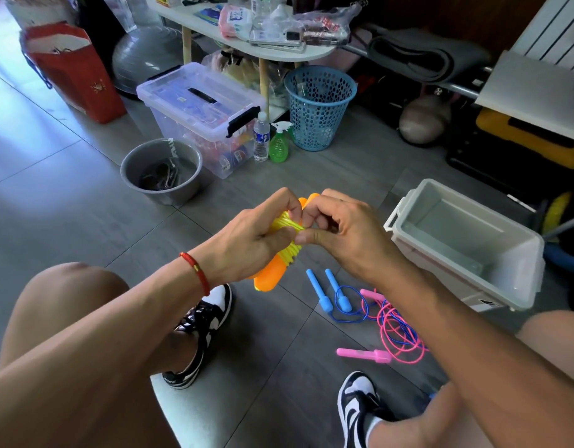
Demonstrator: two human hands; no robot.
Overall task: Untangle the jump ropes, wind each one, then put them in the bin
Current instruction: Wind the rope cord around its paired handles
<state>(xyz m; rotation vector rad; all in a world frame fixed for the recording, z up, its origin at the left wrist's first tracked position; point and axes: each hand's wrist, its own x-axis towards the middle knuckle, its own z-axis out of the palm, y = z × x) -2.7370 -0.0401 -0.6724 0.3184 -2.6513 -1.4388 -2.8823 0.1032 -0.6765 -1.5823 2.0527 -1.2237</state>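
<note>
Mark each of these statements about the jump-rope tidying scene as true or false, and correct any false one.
1. Both hands are on the yellow rope wound round the orange handles. True: the left hand and right hand hold the yellow rope on the orange handles.
2. The grey bin already holds a wound rope. False: the grey bin shows only its bare inside.
3. The blue rope and pink rope lie on the floor, crossing each other. True: the blue rope and pink rope overlap there.
4. The blue handles lie inside the blue basket. False: the blue handles lie on the floor; the blue basket stands further back.
</note>
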